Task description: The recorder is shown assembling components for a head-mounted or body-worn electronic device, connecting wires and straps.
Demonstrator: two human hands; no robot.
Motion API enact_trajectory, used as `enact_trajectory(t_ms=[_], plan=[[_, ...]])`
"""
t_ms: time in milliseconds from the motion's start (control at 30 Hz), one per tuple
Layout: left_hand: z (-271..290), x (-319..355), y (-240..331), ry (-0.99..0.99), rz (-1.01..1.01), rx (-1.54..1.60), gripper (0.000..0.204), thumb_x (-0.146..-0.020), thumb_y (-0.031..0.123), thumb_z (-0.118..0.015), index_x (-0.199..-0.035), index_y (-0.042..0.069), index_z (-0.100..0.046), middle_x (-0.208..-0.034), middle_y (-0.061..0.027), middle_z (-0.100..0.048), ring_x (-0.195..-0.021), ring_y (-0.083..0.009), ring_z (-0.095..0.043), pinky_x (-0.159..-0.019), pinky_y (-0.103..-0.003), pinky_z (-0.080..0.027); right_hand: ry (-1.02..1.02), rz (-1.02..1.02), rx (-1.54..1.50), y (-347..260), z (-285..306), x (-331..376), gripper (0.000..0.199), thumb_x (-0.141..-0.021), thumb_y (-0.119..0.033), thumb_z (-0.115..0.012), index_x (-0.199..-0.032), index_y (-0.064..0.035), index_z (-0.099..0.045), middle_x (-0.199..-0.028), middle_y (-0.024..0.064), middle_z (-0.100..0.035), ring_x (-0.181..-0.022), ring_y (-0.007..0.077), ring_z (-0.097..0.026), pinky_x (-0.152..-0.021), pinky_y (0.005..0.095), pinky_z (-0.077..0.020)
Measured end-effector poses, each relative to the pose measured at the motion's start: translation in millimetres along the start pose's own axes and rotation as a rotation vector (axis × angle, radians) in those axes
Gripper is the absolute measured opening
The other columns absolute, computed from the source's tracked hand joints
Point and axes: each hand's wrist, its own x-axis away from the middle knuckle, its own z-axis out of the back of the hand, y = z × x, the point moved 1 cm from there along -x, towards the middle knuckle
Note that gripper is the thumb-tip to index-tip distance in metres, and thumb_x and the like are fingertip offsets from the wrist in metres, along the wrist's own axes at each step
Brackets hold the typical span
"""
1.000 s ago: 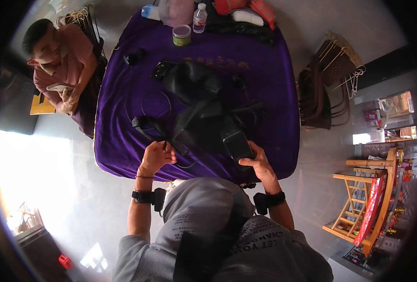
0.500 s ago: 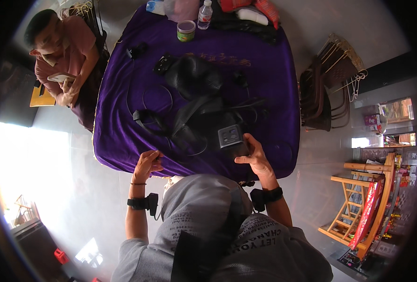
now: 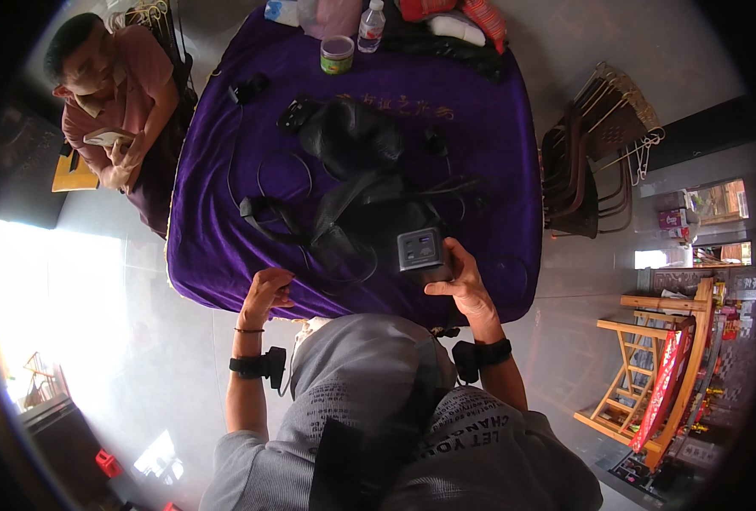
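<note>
My right hand [image 3: 465, 285] grips a dark grey box-shaped device [image 3: 420, 250] by its right side. Its top face, with several small ports or sockets, is turned up. The box is over the near right part of the purple tablecloth [image 3: 480, 196]. By the near left edge of the cloth, my left hand [image 3: 267, 291] has its fingers curled in; its palm side is hidden. Between and beyond my hands lies a black strap and mesh gear [image 3: 348, 209] with thin black cables [image 3: 286, 163]. Farther back is a rounded black bag-like bundle [image 3: 352, 140].
A small black device [image 3: 248, 88] lies at the far left. A jar [image 3: 337, 55], a water bottle [image 3: 371, 27] and bags stand at the back edge. A person [image 3: 122, 102] holding a phone sits at the left. Stacked chairs [image 3: 595, 162] and a wooden frame [image 3: 659, 366] stand right.
The box in my right hand has turned slightly, so its port face is squarer to view. My left hand stays nearly in place. The seated person's head has shifted a little.
</note>
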Motion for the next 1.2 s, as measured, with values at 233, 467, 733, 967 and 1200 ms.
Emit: enact_trajectory(t_ms=[233,467,733,967,1200], plan=[[-25,9,27,-0.493,0.104,-0.057,0.019,-0.089,0.012,-0.055,-0.094,-0.003,-0.065,-0.064,-0.0018,-0.054,-0.051,-0.0082,-0.053,-0.048,-0.022,-0.053,0.002,0.035,-0.031,-6,-6,-1,0.063,-0.051,-0.002,-0.084,-0.107,-0.0087,-0.056,-0.094,-0.0019,-0.054,-0.088,0.0108,-0.051,-0.082,0.0245,-0.0416],[-34,21,26,-0.818,0.140,0.020,0.031,-0.092,0.023,-0.056,-0.104,-0.005,-0.062,-0.064,-0.0049,-0.058,-0.051,-0.0076,-0.052,-0.050,-0.027,-0.055,0.069,0.041,-0.079,-5,0,-2,0.056,-0.055,-0.005,-0.081,-0.105,-0.0074,-0.055,-0.087,-0.0028,-0.054,-0.084,0.0096,-0.050,-0.078,0.0228,-0.0406],[-31,39,52,-1.013,-0.250,0.567,0.032,-0.089,0.015,-0.056,-0.107,-0.011,-0.055,-0.077,-0.0195,-0.063,-0.057,-0.0230,-0.062,-0.069,-0.046,-0.056,0.143,0.059,-0.053,-5,6,-1,0.047,-0.057,-0.007,-0.079,-0.098,-0.0084,-0.055,-0.082,-0.0036,-0.052,-0.078,0.0087,-0.049,-0.075,0.0228,-0.0397],[-18,39,83,-0.800,-0.594,0.945,0.023,-0.084,0.013,-0.062,-0.095,0.008,-0.042,-0.065,-0.0112,-0.059,-0.060,-0.0226,-0.060,-0.071,-0.049,-0.051,0.194,0.089,-0.036,-1,6,-5,0.044,-0.057,-0.008,-0.078,-0.096,-0.0084,-0.056,-0.080,-0.0040,-0.051,-0.077,0.0085,-0.047,-0.074,0.0229,-0.0380],[-4,53,107,-0.772,-0.810,0.729,0.020,-0.088,0.017,-0.062,-0.097,0.013,-0.045,-0.061,0.0037,-0.047,-0.053,-0.0105,-0.049,-0.063,-0.035,-0.042,0.231,0.103,0.060,-11,10,-18,0.049,-0.056,-0.010,-0.078,-0.100,-0.0053,-0.057,-0.083,-0.0008,-0.055,-0.079,0.0110,-0.051,-0.074,0.0247,-0.0425]])
